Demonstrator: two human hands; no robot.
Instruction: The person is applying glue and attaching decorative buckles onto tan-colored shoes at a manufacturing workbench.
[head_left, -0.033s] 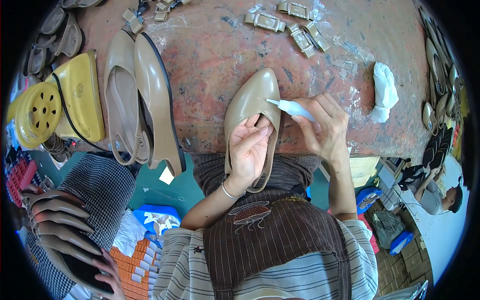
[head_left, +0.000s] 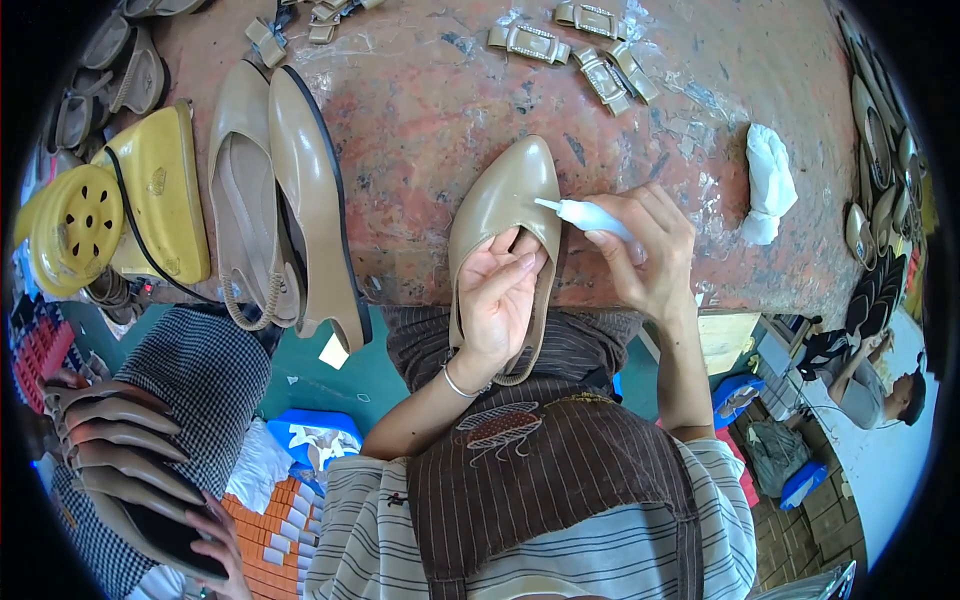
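Note:
A beige pointed slingback shoe rests toe-away at the table's near edge. My left hand reaches in through its opening, fingers tucked under the upper, holding it from inside. Pinched in my right hand is a small white squeeze bottle with a thin nozzle. Its tip is at the upper, just above the shoe's opening; whether it touches, I cannot tell. Several beige bows with sparkling buckles lie at the far side of the table.
Two more beige shoes stand left of mine, beside a yellow container. A crumpled white wrapped bundle lies to the right. More shoes line the right rim. At lower left, another person's hand holds a stack of shoes.
The squeeze bottle's tip has shifted very slightly to the right. My left hand and the shoe stay where they were. The other person's hand at lower left has moved a little.

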